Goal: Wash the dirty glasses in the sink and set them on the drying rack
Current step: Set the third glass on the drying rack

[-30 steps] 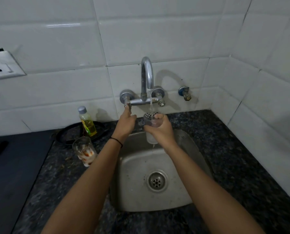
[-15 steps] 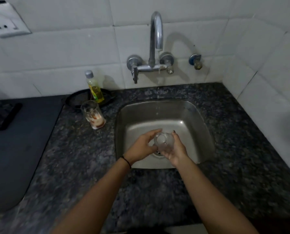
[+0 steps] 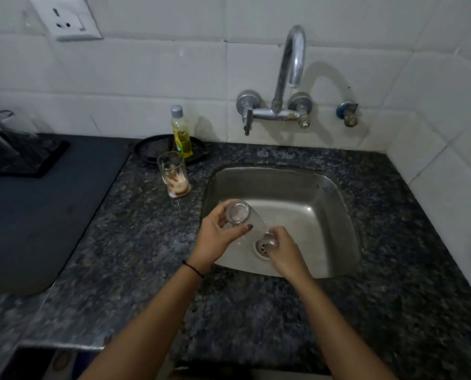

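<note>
Over the steel sink (image 3: 324, 193), the left hand (image 3: 215, 239) grips a clear glass (image 3: 245, 220) tilted sideways; the right hand (image 3: 282, 246) closes on its other end. A dirty glass (image 3: 174, 174) stands on the table (image 3: 135, 242) beside the sink's left rim.

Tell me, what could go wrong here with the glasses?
The wet glass lies tilted between the left hand and right hand over the steel sink; it might slip and crack. The dirty glass stands on the counter close to the sink's edge, so an elbow could knock it over.
</note>
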